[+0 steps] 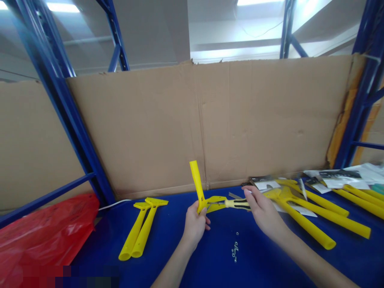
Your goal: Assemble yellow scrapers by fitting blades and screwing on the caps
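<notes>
My left hand is closed around the head of a yellow plastic scraper, whose tubular handle points up and slightly left. My right hand grips the end of a screwdriver with a cream and black handle. The screwdriver lies nearly level, and its metal shaft reaches left to the scraper head beside my left thumb. Whether the tip sits in a screw is too small to tell. Behind the shaft is another flat yellow piece. Small loose screws and nuts lie on the blue tabletop between my forearms.
Two yellow scraper handles lie side by side on the left. Several yellow scrapers are piled on the right among printed packets. A red plastic bag rests at far left. A cardboard panel stands behind, between blue rack posts.
</notes>
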A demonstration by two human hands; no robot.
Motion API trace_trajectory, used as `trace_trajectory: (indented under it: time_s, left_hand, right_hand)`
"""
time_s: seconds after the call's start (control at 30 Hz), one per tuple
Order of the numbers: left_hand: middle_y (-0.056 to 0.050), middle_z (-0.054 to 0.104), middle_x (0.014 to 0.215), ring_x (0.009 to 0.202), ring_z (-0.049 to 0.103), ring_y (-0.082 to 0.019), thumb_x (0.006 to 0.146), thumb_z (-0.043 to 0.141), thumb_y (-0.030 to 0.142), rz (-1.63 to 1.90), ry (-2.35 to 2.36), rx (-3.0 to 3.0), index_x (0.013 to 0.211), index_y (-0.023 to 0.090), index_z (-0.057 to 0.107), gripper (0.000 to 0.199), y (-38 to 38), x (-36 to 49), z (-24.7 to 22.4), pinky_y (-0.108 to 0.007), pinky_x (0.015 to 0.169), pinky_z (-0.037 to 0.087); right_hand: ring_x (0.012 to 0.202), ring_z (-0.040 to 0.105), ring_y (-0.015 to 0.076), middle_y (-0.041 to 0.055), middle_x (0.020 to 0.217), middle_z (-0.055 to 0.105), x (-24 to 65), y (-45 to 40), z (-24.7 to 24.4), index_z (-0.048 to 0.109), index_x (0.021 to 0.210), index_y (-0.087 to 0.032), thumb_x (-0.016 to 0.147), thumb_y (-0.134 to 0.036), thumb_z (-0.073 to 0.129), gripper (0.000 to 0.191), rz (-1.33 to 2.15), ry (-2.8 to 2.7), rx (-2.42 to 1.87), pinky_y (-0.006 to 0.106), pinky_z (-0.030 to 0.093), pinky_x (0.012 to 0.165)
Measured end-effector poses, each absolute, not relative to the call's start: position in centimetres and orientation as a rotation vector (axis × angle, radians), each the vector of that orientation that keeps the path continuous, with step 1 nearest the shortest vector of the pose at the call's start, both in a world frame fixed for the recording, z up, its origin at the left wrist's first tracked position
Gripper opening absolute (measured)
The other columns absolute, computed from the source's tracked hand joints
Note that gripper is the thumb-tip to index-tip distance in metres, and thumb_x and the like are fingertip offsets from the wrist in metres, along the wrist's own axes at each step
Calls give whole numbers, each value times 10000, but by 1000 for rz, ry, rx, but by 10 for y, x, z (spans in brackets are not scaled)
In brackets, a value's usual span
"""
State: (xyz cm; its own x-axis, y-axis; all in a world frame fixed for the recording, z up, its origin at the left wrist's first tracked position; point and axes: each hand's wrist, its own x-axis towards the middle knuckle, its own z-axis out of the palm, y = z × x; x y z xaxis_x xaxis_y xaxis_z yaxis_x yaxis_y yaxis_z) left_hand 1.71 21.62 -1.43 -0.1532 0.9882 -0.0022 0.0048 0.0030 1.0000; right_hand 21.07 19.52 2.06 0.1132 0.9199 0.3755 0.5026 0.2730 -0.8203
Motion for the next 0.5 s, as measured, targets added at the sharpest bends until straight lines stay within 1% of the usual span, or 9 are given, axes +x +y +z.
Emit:
trace_trajectory:
  time_s: [0.07, 0.1, 0.13, 0.17, 0.27, 0.3, 0.37, 0.43, 0.5]
  left_hand:
    - [-33, 619, 735, 368, 485, -39, 804, 511, 50, 1330, 1348, 1108, 931, 88, 562, 142, 216, 16, -14, -147, 288, 402]
    - [-31, 614, 729, 369, 483, -39, 810, 491, 38, 1335, 1361, 1091, 936, 85, 557, 149, 216, 16, -13, -147, 289, 404]
    - [-29, 610, 723, 369, 481, -38, 814, 479, 31, 1336, 1367, 1082, 937, 83, 555, 154, 215, 16, -12, -147, 289, 405]
    - [-27, 608, 717, 367, 478, -37, 814, 477, 28, 1333, 1366, 1082, 934, 83, 554, 153, 215, 16, -11, -146, 288, 404]
    - [-24, 612, 710, 354, 471, -34, 801, 514, 38, 1313, 1347, 1109, 916, 84, 562, 133, 214, 17, -10, -141, 280, 393]
    - [-24, 613, 710, 353, 472, -34, 798, 522, 42, 1309, 1339, 1118, 912, 85, 563, 128, 213, 17, -10, -141, 279, 392]
    - [-20, 608, 703, 358, 476, -36, 801, 515, 44, 1315, 1340, 1119, 920, 86, 560, 134, 214, 17, -11, -142, 279, 395]
    - [-3, 586, 663, 363, 473, -39, 810, 489, 37, 1332, 1362, 1097, 930, 85, 551, 143, 214, 16, -11, -142, 283, 400]
    - [16, 558, 623, 363, 467, -40, 814, 472, 33, 1341, 1381, 1080, 927, 85, 547, 145, 215, 15, -12, -141, 286, 403]
  right_hand:
    - [553, 557, 153, 67, 972, 595, 209, 194, 18, 384, 1260, -227, 803, -443, 432, 508, 598, -1510, -1382, 277, 429, 465]
    - [533, 551, 139, 74, 1039, 575, 209, 194, 17, 310, 1305, -244, 780, -416, 471, 575, 639, -1519, -1349, 270, 424, 445]
    - [535, 552, 135, 70, 1056, 567, 208, 194, 17, 281, 1309, -254, 759, -381, 497, 605, 659, -1539, -1302, 269, 430, 449]
    - [566, 565, 142, 61, 1029, 573, 208, 195, 17, 310, 1280, -251, 746, -346, 507, 577, 648, -1563, -1254, 274, 448, 483]
    - [692, 596, 197, 36, 815, 601, 208, 195, 21, 485, 1078, -217, 760, -321, 479, 335, 478, -1607, -1262, 318, 471, 621]
    - [687, 595, 211, 32, 739, 596, 208, 195, 22, 520, 1011, -209, 786, -346, 448, 273, 435, -1608, -1326, 330, 465, 623]
    - [637, 589, 222, 30, 655, 585, 207, 194, 22, 546, 953, -201, 831, -409, 382, 291, 422, -1614, -1434, 339, 453, 588]
    - [608, 584, 203, 43, 752, 614, 206, 193, 20, 521, 1044, -202, 831, -438, 392, 343, 461, -1603, -1429, 327, 452, 559]
    - [586, 575, 162, 58, 966, 609, 205, 192, 18, 431, 1187, -230, 787, -389, 478, 433, 534, -1594, -1325, 303, 457, 531]
